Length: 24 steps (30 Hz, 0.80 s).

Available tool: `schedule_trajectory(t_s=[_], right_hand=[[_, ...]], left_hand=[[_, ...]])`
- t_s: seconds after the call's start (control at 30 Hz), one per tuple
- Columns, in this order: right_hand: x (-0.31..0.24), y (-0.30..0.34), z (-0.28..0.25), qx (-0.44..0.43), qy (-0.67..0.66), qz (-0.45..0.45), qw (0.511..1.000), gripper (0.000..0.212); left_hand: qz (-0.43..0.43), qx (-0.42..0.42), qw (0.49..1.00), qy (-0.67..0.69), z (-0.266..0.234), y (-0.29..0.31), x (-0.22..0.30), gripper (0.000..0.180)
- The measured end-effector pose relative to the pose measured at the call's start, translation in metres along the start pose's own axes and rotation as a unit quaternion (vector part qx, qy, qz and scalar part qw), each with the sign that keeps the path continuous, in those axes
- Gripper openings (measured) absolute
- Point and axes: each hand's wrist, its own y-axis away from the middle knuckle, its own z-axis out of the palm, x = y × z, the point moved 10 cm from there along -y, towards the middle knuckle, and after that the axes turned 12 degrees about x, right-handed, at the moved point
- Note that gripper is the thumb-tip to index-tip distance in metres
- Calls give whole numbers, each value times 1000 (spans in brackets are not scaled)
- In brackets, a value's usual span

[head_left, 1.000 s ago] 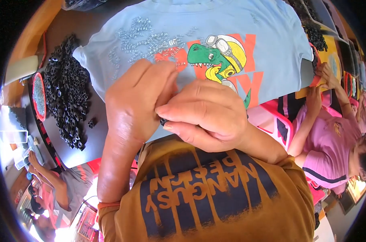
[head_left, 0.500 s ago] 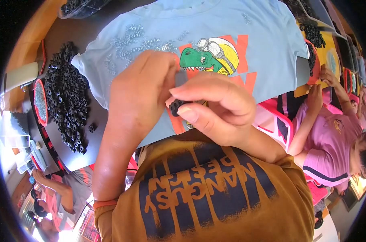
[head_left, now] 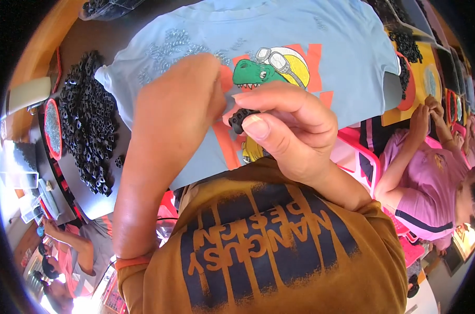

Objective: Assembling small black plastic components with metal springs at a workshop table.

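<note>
My right hand pinches a small black plastic part between thumb and forefinger; small holes show in its end. Just left of it, my left hand has its back turned up and its fingers curled under, so whatever they hold is hidden. Both hands are above a light blue T-shirt with a dinosaur print, spread over the table. Beyond my left hand, many small coiled springs lie scattered on the cloth.
A large heap of black plastic parts covers the dark table at left, beside a red-rimmed dish of small shiny pieces. A clear bin stands at the far left. At right, a person in a pink shirt works at the same row.
My left hand has drawn slightly up and left, away from the black part. The grey piece seen between my hands before is no longer visible. My right hand has tilted the part.
</note>
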Motion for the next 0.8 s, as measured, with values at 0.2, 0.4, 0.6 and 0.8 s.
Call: schedule_trajectory(t_s=[0.2,0.4,0.6,0.8], right_hand=[[19,2,-7,56,-63,133,988,18],[23,-3,4,93,-91,225,965,23],[23,6,17,60,-90,322,941,24],[32,10,18,19,-39,333,942,21]], left_hand=[[-325,66,786,521,-4,26,-36,10],[-324,58,599,730,1,28,-13,14],[-307,81,627,711,-2,30,-16,15],[-312,114,658,676,-1,37,-30,12]])
